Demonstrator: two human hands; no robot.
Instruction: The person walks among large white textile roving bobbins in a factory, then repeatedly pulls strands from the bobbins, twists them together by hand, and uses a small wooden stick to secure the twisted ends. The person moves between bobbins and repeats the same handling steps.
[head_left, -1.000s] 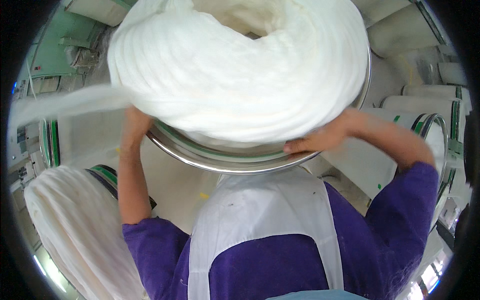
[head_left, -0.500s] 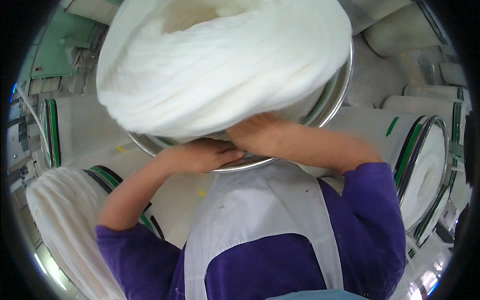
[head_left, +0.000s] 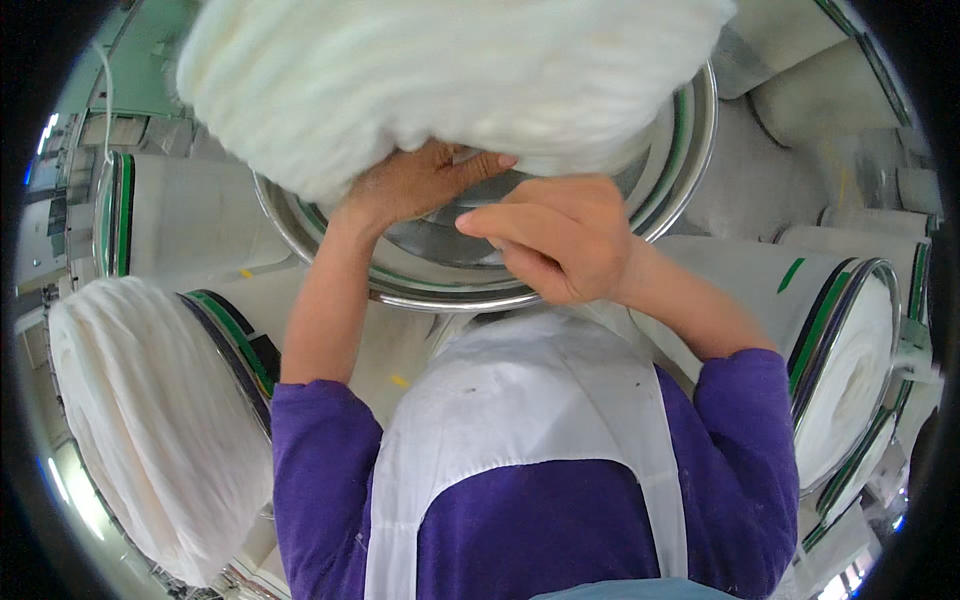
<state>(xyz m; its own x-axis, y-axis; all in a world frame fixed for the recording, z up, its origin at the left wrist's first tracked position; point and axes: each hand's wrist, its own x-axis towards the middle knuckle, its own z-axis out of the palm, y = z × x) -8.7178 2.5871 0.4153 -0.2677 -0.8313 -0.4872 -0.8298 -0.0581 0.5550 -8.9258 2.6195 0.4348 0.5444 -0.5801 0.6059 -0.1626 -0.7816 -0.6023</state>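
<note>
Coils of thick white fibre sliver (head_left: 450,80) fill the top of the head view, cut off by its upper edge and covering the far part of a round can (head_left: 455,302) with a shiny metal rim and a green band inside. The left hand (head_left: 405,188) presses up against the near underside of the coils, its thumb pointing right; its fingertips are hidden, so I cannot tell whether they grip the fibre. Just beside it, apart from it, the right hand (head_left: 570,240) hangs over the can's near opening with fingers bent inward; whether it holds anything, I cannot tell. A grey disc (head_left: 435,243) shows inside the can, below both hands.

At left, a second mass of sliver (head_left: 155,430) bulges from a tilted-looking can banded in green and black. At right, another banded can (head_left: 725,285) shows white coils (head_left: 848,385) within its rim. A white apron (head_left: 520,395) covers the person's purple top (head_left: 530,530).
</note>
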